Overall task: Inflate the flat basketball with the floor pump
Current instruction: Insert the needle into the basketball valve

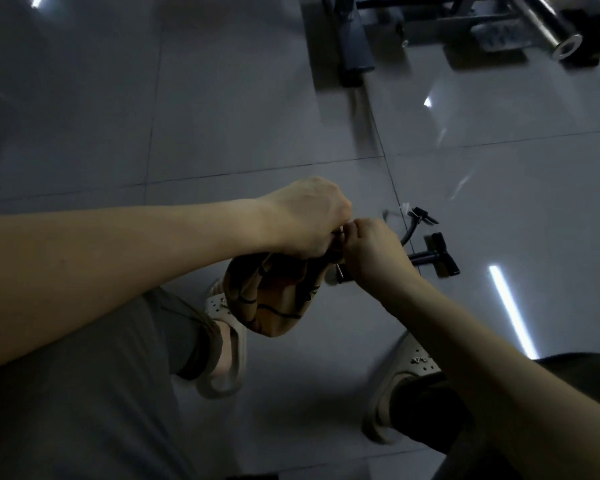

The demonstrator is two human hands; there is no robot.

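Orange basketball [278, 303] hangs collapsed above the floor, gripped at its top by the left hand [309, 220]. Right hand [371, 251] pinches a small dark fitting [340, 273] against it, apparently at the valve. Floor pump [433, 259] lies on the tiles just beyond; pumping is judged not yet begun.

Dim, grey-blue indoor scene. The glossy tiled floor [222, 133] mirrors overhead strip lights as white streaks: a long one at near right, small glints at far left and centre right. The bare forearms [118, 258] catch the most light. Motion blur softens the far metal equipment [465, 26] and the shoes [222, 341] — tile lines bend slightly toward the edges.
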